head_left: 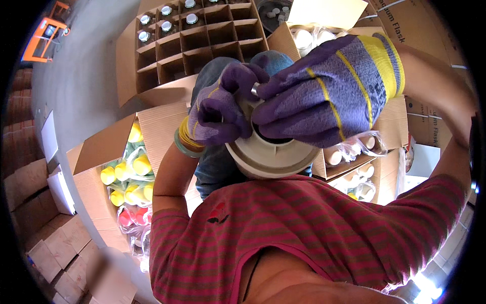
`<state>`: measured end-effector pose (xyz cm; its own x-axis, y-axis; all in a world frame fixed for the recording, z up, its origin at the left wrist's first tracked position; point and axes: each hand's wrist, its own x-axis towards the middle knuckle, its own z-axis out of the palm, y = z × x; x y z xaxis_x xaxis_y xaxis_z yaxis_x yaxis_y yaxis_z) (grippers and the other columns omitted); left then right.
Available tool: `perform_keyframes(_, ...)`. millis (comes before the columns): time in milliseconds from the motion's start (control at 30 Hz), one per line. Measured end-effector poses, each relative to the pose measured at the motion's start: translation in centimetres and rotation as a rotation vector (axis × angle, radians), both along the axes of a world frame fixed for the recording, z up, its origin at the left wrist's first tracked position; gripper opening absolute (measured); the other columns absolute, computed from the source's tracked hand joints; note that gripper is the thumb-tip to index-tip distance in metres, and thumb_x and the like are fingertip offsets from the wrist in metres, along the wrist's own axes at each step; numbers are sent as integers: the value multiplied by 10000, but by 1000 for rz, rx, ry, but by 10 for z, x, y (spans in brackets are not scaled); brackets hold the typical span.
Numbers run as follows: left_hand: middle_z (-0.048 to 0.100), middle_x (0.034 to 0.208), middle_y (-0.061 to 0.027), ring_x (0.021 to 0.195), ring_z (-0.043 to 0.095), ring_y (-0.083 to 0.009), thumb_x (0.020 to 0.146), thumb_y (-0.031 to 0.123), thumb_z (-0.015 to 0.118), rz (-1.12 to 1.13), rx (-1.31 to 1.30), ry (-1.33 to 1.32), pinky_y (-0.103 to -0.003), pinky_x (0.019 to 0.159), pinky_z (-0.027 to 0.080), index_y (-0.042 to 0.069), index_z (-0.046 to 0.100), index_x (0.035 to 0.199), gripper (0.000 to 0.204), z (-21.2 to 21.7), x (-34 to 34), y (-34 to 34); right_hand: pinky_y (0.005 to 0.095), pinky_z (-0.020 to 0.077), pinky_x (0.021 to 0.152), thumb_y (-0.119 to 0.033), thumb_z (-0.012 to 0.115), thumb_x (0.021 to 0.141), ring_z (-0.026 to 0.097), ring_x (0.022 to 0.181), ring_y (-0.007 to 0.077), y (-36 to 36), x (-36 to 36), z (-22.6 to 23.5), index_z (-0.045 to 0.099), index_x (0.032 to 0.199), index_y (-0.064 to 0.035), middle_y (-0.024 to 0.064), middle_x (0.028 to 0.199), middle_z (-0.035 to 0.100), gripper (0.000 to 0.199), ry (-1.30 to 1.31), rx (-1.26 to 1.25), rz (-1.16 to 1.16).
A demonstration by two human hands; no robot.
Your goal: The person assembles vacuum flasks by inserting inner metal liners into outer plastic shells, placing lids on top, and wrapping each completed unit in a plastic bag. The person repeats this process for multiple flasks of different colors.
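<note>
Both my hands wear purple gloves with yellow stripes. A cream round plastic vessel (pixel 276 158) sits in my lap against my shirt, its dark round opening partly covered by fingers. My left hand (pixel 218 109) is closed with curled fingers at the vessel's left side. From the right, my right hand (pixel 324 91) reaches across the opening with fingers pressed together. At its fingertips shows a small silver metal piece (pixel 254 89), close to the left hand's fingers. The gloves hide most of that piece and the vessel's far side.
Ahead stands a divided cardboard carton (pixel 195 43) with several white-capped bottles in its far cells. To the left an open carton (pixel 96 200) holds yellow- and red-topped items in plastic. More open cartons (pixel 392 119) with wrapped cream items stand right. An orange frame (pixel 40 40) is far left.
</note>
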<state>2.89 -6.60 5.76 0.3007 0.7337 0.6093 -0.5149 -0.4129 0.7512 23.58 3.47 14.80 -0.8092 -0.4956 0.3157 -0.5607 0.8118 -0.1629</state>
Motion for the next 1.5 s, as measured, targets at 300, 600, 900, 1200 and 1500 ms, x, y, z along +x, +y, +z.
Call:
perform_keyframes(300, 516, 1202, -115, 1134, 488, -322, 560, 269, 837, 16, -123, 191, -445, 1027, 350, 94, 564, 1101, 631, -12, -19, -16, 418, 513, 922, -142, 727, 701, 575, 1120, 325, 16, -28, 36, 631, 1126, -48, 150, 1210, 589, 446, -121, -43, 2)
perform_keyframes(600, 499, 1254, -126, 1178, 479, -283, 522, 275, 891, -50, -98, 195, -415, 1034, 364, 72, 452, 1249, 873, -7, -11, -16, 403, 541, 793, -186, 703, 740, 626, 972, 311, 18, -26, 48, 652, 923, -83, 119, 1037, 626, 217, -50, 212, 188)
perform_keyframes(900, 483, 1306, -137, 1222, 470, -244, 485, 280, 946, 192, -278, 296, -386, 1041, 377, 50, 340, 1397, 1119, -2, 25, -5, 336, 531, 600, -315, 677, 843, 633, 702, 222, 1, -10, 33, 617, 848, -104, 61, 764, 633, 219, -566, 233, -734)
perform_keyframes(1200, 446, 1367, -186, 1270, 448, -332, 456, 341, 953, 283, -27, 376, -422, 1040, 381, 67, 439, 1292, 1019, -5, 43, -7, 319, 478, 571, -356, 649, 889, 626, 664, 174, -12, 4, 71, 647, 955, -40, 75, 718, 617, 323, -918, -191, -1200)
perform_keyframes(1500, 430, 1398, -167, 1300, 420, -305, 408, 319, 964, 192, -32, 434, -413, 1056, 358, 80, 470, 1271, 1023, 5, 19, -10, 456, 538, 880, -231, 688, 741, 603, 1078, 338, 15, 16, 63, 669, 943, -39, 186, 1130, 628, 280, -134, 324, 49)
